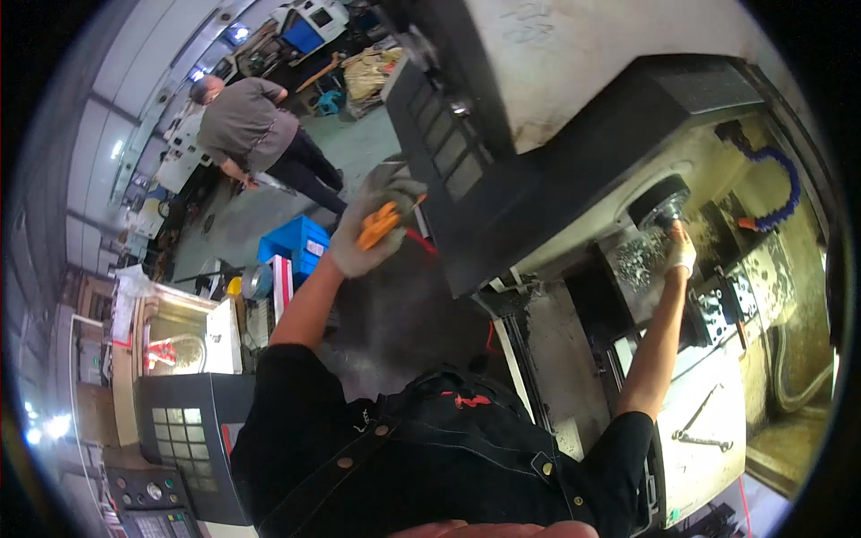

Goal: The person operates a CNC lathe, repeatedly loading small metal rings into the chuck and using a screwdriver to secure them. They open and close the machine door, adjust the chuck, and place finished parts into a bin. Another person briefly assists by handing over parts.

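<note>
My left hand point(375, 224), in a grey glove, is raised in front of the machine's dark sliding door point(502, 206) and is closed around an orange-handled tool point(380, 224) with a thin red hose point(421, 240) trailing from it. My right hand point(680, 253), in a white glove, reaches into the machine and touches a spot just below the round dark chuck point(659, 204). Whether its fingers hold a part I cannot tell. Shiny metal chips point(639, 260) lie beside that hand.
A blue segmented coolant hose point(782, 184) curves inside the machine. Two wrenches point(701, 427) lie on a pale ledge at lower right. A grey control panel point(186, 432) stands at lower left. Another person in a grey shirt point(244, 125) bends over near a blue crate point(296, 242).
</note>
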Motion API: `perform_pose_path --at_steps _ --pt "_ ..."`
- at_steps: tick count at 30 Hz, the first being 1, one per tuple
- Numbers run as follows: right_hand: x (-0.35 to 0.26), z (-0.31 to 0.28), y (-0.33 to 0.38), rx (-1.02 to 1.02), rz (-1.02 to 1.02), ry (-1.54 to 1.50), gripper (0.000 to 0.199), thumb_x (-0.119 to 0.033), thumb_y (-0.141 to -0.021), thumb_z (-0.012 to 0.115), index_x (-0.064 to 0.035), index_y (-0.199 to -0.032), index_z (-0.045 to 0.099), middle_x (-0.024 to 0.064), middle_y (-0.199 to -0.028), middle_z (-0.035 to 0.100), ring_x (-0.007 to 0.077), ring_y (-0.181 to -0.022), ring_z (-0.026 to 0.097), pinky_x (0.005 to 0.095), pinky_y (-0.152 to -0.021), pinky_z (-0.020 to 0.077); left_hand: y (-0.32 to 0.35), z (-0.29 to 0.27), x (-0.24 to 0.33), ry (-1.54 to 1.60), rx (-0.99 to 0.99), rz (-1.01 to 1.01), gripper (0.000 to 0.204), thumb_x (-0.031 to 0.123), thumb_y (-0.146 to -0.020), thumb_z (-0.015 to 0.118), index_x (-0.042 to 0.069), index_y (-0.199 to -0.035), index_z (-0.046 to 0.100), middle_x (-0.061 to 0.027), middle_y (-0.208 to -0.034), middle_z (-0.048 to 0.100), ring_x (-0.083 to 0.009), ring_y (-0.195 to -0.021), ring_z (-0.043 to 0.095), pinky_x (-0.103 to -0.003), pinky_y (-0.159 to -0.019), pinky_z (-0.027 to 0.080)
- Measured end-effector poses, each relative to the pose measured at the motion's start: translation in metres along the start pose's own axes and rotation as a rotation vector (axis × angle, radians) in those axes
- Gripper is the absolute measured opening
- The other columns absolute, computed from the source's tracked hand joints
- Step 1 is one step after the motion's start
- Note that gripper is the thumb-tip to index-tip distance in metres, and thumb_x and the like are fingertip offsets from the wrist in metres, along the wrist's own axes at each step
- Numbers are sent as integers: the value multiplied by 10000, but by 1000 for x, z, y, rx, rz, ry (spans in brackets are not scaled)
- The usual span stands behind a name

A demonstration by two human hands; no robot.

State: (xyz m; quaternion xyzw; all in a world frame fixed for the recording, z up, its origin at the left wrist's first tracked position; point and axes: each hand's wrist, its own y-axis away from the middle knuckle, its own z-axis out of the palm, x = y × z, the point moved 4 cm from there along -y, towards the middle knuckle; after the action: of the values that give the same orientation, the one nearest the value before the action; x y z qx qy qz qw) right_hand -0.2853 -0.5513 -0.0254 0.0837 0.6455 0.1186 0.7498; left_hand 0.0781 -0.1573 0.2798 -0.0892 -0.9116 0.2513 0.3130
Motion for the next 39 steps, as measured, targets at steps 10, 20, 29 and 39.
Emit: perform_pose_path --at_steps 10,20,29,39 --pt "-23 9 21 105 6 264 516 -365 -759 665 -80 -1176 561 90 -1046 628 140 -867 580 257 -722 457 -63 12 -38 -496 -187 151 464 184 -609 656 70 -1044 540 -187 -1024 525 -373 -948 501 -428 -815 409" --pt "-9 8 21 199 -129 90 523 -316 -728 715 -17 -1133 577 72 -963 658 125 -832 592 242 -760 440 -68 35 -90 -283 -198 -187 583 84 -648 637 72 -1183 405 -123 -1082 539 -269 -956 536 -346 -900 411" --pt "-17 12 24 140 -219 245 523 -382 -771 665 -46 -1159 565 48 -935 655 99 -769 574 229 -670 443 -64 37 -72 -701 -170 178 743 114 -631 644 77 -1295 313 -119 -1089 552 -261 -1007 530 -365 -946 376" --pt "-15 30 126 24 -298 483 350 -248 -801 569 -53 -1092 583 95 -962 646 158 -766 606 271 -716 469 -68 39 -61 -353 -16 254 583 87 -606 663 21 -1157 487 -175 -1165 487 -331 -1048 495 -367 -914 376"
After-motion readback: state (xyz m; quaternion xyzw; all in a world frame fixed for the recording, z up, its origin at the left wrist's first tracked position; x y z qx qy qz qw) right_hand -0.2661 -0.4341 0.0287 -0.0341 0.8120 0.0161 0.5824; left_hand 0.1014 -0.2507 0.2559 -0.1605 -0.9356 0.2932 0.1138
